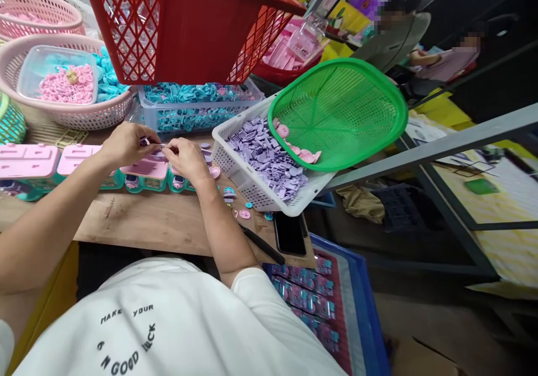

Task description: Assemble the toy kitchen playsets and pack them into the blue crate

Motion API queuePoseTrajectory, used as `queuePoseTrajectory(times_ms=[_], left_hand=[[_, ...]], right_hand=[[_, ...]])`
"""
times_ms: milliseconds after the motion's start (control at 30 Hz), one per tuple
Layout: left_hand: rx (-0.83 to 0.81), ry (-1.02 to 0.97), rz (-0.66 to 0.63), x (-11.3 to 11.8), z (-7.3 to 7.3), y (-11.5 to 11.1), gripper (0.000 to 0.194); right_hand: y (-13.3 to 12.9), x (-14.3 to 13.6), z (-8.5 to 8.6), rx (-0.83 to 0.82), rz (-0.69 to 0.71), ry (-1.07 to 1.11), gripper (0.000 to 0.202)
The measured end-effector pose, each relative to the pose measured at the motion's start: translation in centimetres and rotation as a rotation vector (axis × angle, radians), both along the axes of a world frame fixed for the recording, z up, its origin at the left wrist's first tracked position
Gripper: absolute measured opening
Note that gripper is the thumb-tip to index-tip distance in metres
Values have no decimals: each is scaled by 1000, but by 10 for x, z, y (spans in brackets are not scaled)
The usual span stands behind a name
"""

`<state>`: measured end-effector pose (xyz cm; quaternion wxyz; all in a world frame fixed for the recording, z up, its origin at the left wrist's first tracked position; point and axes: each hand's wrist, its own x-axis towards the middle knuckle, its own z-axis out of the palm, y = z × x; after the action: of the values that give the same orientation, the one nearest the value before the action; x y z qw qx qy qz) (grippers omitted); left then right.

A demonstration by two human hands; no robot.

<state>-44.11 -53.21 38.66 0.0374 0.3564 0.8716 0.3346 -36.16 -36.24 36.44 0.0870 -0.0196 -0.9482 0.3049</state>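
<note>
Over a row of pink-and-teal toy boxes [29, 162] on the wooden bench, both hands meet close together. My left hand [128, 145] has its fingers pinched on a small purple part. My right hand [187, 160] is closed too, thumb and fingertips at the same purple part [157, 153], which the fingers partly hide. Directly below them is the pink lid [149, 168] of one toy box. Right of my right hand lie a pink round piece [214, 172] and a few purple discs.
A white basket [256, 188] of purple parts holds up a tilted green basket [344, 112]. A red crate [197, 34] overhangs the bench behind the hands. A phone [290, 234] and a black tool [263, 243] lie near the bench's right edge. Two people sit farther back.
</note>
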Motion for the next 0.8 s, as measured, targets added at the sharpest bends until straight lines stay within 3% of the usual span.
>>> queuePoseTrajectory(times_ms=[133, 333, 433, 500, 600, 667, 800], left_hand=[[35, 83, -39, 9, -9, -4, 26], [-38, 256, -103, 11, -24, -8, 29], [-16, 272, -61, 14, -27, -8, 31], [118, 222, 46, 20, -27, -9, 31], [488, 4, 285, 34, -22, -12, 36], [742, -274, 412, 45, -15, -16, 48], [1050, -796, 461, 63, -2, -30, 69]], right_hand=[[-4, 5, -6, 3, -8, 19, 18], [-12, 10, -16, 70, -62, 71, 16], [-13, 15, -16, 75, -54, 68, 16], [-17, 21, -15, 30, -55, 149, 16], [-35, 31, -15, -101, 73, 369, 31], [-50, 32, -16, -189, 220, 469, 35], [-74, 20, -20, -365, 289, 466, 33]])
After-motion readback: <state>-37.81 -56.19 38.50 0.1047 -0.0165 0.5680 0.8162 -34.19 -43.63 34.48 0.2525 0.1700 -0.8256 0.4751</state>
